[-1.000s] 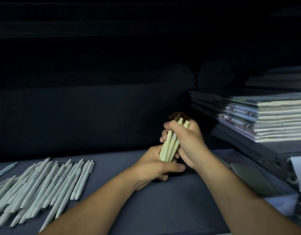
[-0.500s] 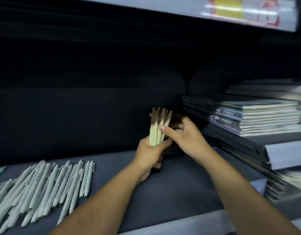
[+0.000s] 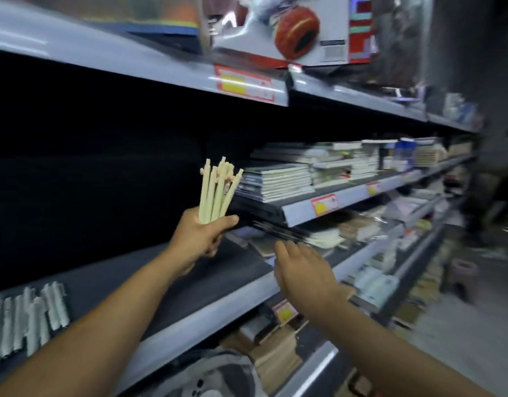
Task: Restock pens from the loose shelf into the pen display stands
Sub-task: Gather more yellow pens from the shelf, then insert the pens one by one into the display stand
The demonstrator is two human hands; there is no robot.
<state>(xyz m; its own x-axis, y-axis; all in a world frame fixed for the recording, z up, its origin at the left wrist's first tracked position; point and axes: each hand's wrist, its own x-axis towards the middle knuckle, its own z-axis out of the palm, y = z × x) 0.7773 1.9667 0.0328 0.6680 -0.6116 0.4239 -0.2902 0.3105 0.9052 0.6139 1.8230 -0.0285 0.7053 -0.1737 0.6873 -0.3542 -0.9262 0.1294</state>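
Note:
My left hand grips a bundle of several cream-yellow pens, held upright above the dark loose shelf. My right hand hovers lower and to the right, over the shelf's front edge, fingers apart and holding nothing. A row of pale loose pens lies on the same shelf at the far left. No pen display stand is visible.
Stacks of notebooks fill a raised shelf just right of the pens. A higher shelf carries boxed goods with a red and yellow price tag. Lower shelves hold more stationery, and the aisle floor runs along the right. The view is blurred.
My right hand let go of the bundle and dropped away to the right. My left hand lifted the pens higher. The view swung up and right, showing more shelves.

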